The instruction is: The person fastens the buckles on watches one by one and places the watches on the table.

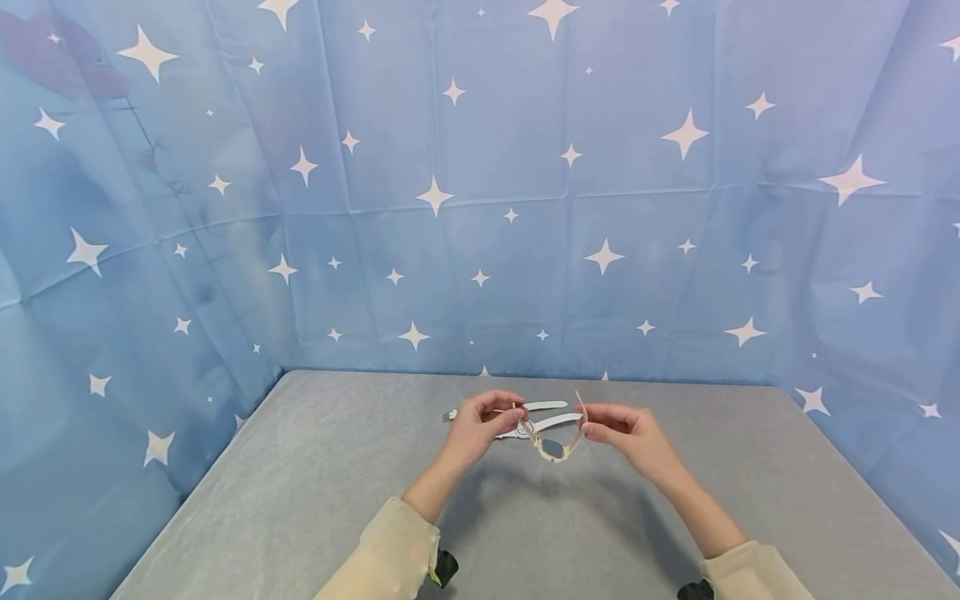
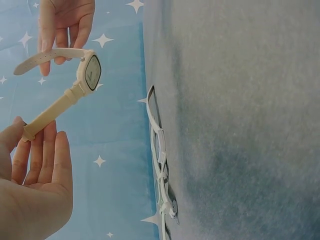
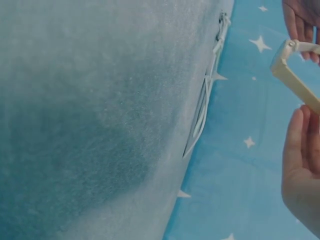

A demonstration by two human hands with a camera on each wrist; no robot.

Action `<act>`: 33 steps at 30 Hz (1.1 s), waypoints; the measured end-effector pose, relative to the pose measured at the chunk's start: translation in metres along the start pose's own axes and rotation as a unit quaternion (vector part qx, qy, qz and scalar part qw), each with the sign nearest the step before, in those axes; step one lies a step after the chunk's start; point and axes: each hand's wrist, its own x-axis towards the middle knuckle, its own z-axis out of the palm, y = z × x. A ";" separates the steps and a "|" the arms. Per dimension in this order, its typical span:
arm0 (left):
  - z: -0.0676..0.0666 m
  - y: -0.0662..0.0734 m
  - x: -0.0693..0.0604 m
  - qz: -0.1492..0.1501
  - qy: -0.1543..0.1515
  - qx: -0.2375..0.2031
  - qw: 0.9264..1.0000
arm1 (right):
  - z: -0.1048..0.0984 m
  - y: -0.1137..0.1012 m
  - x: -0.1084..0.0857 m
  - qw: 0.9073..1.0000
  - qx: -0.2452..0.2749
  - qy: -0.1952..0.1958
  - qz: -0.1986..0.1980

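Cream watch hangs above the counter, roughly midway between hands; neither clearly nearer. Left hand pinches one strap end, right hand the other. Strap bends U-shaped, case lowest. White watches lie beyond, on the counter.

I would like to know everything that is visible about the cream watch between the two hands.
The cream watch has a rounded case, a dark-rimmed dial and a smooth strap, perhaps leather or rubber. It is unfastened; the right hand holds the strap half with small holes, the left hand pinches the other near its end. In the head view, the strap makes a rough U, with the case at the bottom, held above the grey table. The time is unreadable.
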 end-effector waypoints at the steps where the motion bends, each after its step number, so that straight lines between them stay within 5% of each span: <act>1: 0.000 0.000 0.000 0.001 0.000 0.000 1.000 | 0.000 0.000 0.000 1.000 -0.001 0.000 0.001; 33: 0.002 0.001 -0.002 -0.006 -0.008 0.006 1.000 | 0.012 -0.010 0.001 0.995 -0.096 0.003 0.012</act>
